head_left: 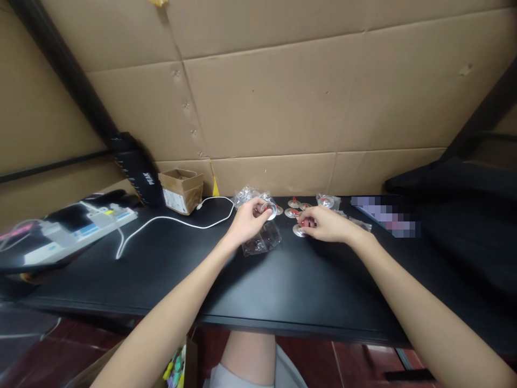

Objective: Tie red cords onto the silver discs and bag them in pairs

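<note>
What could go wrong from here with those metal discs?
The raised disc might slip, since the left hand seems to pinch it by fingers and thumb. The right hand, at a second disc, could knock the neighboring discs just behind. The clear wrapper near the left hand might get dragged along.

Free room: front middle of surface (283, 291). Metal discs (290, 213) and plastic wrappers (260, 242) crowd the far middle, cardboard wall (262, 108) blocks behind. White cable (173, 217) crosses left side, carton (182, 194) beyond it.
</note>
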The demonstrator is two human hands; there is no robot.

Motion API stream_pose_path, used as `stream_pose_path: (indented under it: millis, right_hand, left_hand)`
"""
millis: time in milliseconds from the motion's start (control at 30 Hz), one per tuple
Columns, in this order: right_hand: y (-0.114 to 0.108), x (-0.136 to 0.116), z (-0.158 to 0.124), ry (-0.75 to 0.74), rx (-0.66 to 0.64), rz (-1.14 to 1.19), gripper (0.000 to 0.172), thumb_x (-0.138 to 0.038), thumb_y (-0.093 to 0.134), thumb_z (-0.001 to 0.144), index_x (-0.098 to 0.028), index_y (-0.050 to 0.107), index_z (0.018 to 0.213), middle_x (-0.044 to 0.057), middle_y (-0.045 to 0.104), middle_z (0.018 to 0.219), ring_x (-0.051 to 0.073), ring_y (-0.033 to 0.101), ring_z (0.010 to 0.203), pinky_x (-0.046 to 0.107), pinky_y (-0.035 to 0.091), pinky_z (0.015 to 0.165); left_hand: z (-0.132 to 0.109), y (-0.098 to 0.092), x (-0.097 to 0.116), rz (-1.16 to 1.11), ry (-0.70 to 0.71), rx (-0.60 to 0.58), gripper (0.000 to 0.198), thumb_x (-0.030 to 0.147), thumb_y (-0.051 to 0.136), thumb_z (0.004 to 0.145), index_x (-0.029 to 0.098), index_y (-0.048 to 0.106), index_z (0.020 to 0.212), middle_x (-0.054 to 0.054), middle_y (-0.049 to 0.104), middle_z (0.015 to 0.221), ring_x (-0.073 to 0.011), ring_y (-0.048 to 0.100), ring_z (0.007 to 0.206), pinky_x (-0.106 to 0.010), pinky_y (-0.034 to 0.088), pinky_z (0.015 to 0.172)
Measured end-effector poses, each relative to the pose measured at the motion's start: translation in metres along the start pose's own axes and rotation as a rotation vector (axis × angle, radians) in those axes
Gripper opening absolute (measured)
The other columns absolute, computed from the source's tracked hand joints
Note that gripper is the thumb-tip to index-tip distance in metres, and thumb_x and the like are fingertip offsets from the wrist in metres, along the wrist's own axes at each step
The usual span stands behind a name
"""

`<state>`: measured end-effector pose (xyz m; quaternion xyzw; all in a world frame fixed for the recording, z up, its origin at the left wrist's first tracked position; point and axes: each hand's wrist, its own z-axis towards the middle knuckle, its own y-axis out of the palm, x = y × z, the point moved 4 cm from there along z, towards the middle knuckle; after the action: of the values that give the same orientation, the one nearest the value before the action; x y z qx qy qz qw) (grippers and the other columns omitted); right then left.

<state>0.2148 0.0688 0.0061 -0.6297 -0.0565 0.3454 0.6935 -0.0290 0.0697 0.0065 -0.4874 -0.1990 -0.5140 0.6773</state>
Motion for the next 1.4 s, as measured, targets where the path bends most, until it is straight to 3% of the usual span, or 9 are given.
stream_pose_path:
  millis: [233,500,667,833,1000,1400]
  right_hand:
    - [-0.002,-0.002,0.0,-0.031,-0.028,0.028,0.012,-0.024,0.068,0.087,-0.023,0.074,0.077,0.003,0.076,0.073,0.021,0.069,0.066,0.029,0.047,0.062]
    - [-0.012,-0.018,0.0,0.005,0.134,0.012,0.016,-0.028,0.059,0.099,-0.02,0.069,0.089,0.008,0.076,0.087,0.022,0.07,0.068,0.033,0.048,0.067]
    - [-0.013,-0.026,0.001,-0.057,0.286,0.004,0.016,-0.027,0.054,0.102,-0.022,0.065,0.091,0.007,0.073,0.093,0.023,0.069,0.078,0.035,0.049,0.074]
    - [-0.004,-0.048,0.002,-0.135,0.412,0.076,0.015,-0.028,0.054,0.104,-0.023,0.065,0.094,0.006,0.071,0.098,0.023,0.066,0.088,0.037,0.047,0.085]
    - [0.01,-0.07,0.003,-0.198,0.42,0.058,0.015,-0.029,0.053,0.105,-0.023,0.065,0.099,0.007,0.07,0.096,0.023,0.065,0.089,0.038,0.045,0.086]
    - [0.004,-0.07,-0.001,-0.187,0.561,0.062,0.015,-0.028,0.056,0.104,-0.022,0.068,0.099,0.007,0.073,0.096,0.023,0.066,0.088,0.038,0.043,0.082]
  left_hand:
    - [0.0,0.001,-0.003,-0.023,-0.01,0.002,0.02,0.038,0.07,0.092,0.019,0.068,0.097,-0.002,0.067,0.081,-0.016,0.062,0.073,-0.027,0.047,0.068]
    - [-0.002,0.008,-0.005,-0.252,-0.182,-0.053,0.031,0.044,0.076,0.089,0.017,0.066,0.099,-0.005,0.071,0.085,-0.0123,0.063,0.06,-0.025,0.05,0.057]
    - [-0.003,0.012,-0.005,-0.339,-0.257,-0.075,0.04,0.05,0.079,0.086,0.016,0.065,0.101,-0.006,0.072,0.088,-0.0103,0.062,0.057,-0.021,0.047,0.051]
    - [-0.004,0.016,-0.007,-0.35,-0.269,-0.105,0.038,0.053,0.069,0.094,0.017,0.066,0.105,-0.006,0.071,0.091,-0.0113,0.066,0.061,-0.021,0.049,0.051]
    - [-0.007,0.02,-0.004,-0.392,-0.253,-0.146,0.04,0.054,0.069,0.094,0.016,0.066,0.106,-0.004,0.07,0.083,-0.0126,0.067,0.063,-0.022,0.051,0.055]
    - [-0.007,0.015,0.01,-0.415,-0.25,-0.173,0.045,0.053,0.075,0.09,0.014,0.068,0.11,-0.004,0.07,0.079,-0.0127,0.066,0.062,-0.024,0.053,0.057]
